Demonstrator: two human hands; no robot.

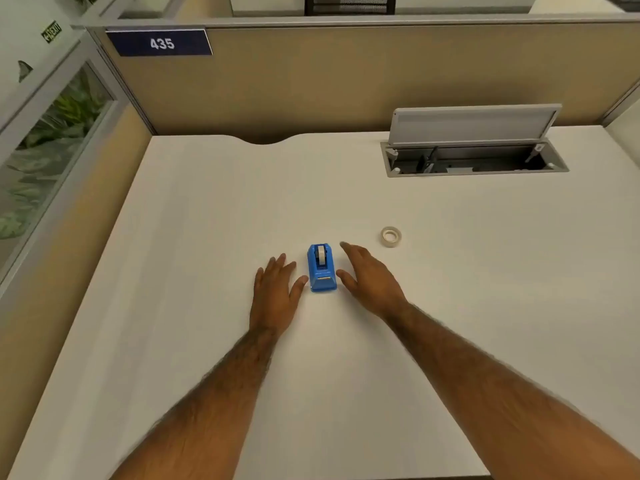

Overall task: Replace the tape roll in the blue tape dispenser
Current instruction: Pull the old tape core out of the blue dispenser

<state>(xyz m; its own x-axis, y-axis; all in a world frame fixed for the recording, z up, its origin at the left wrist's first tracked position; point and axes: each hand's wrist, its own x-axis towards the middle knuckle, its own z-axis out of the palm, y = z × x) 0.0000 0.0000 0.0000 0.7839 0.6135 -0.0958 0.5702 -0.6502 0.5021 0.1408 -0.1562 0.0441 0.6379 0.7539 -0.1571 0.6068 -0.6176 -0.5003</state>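
Left hand (275,292), right hand (369,278) spread wide, empty, flanking blue dispenser (322,268); thumb contact unclear.

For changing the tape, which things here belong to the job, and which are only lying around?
Job:
blue tape dispenser
roll inside it
spare tape roll

Not the job:
open cable hatch
number sign 435

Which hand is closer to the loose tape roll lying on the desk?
Right. The right hand sits just below-left of the loose tape roll; the left hand is farther, beyond the blue dispenser.
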